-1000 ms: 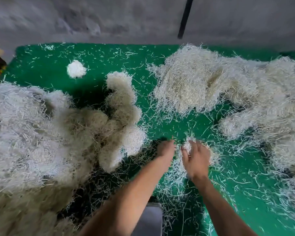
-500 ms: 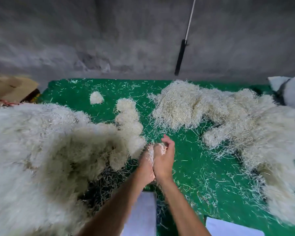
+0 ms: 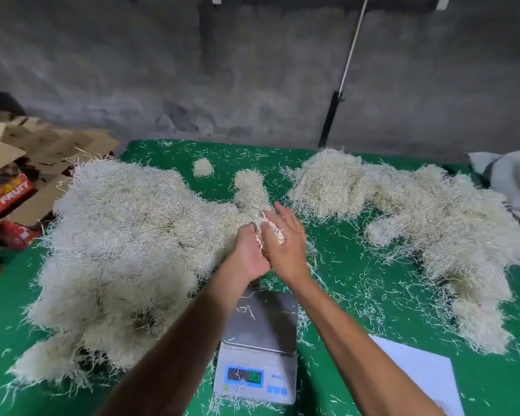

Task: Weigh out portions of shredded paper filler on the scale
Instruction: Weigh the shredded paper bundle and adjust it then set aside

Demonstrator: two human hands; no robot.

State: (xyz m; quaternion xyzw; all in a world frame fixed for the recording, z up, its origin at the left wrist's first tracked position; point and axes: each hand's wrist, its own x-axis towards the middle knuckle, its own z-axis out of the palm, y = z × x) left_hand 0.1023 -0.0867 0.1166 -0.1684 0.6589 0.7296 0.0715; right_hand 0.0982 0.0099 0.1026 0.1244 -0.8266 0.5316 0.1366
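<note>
- The left hand (image 3: 248, 253) and right hand (image 3: 282, 247) meet above the far edge of the digital scale (image 3: 260, 340), pressed together around a small wad of shredded paper (image 3: 272, 228); the left fingers curl round it, while the right fingers lie fairly straight against it.
- The scale's steel platform carries only a few stray strands; its lit display faces the near edge of the table, the digits too blurred to read.
- A large heap of shredded paper (image 3: 126, 250) fills the left half of the green table cover (image 3: 357, 280), reaching almost to the scale's left side.
- A second heap (image 3: 433, 229) runs along the right side toward the table's right edge.
- Between the heaps, a strip of green with loose strands runs from the scale to the far edge, where a small ball of paper (image 3: 202, 167) sits.
- A white sheet (image 3: 421, 373) lies near the front right corner, just beside the right forearm.
- Flattened cardboard boxes (image 3: 21, 175) pile beyond the left edge.
</note>
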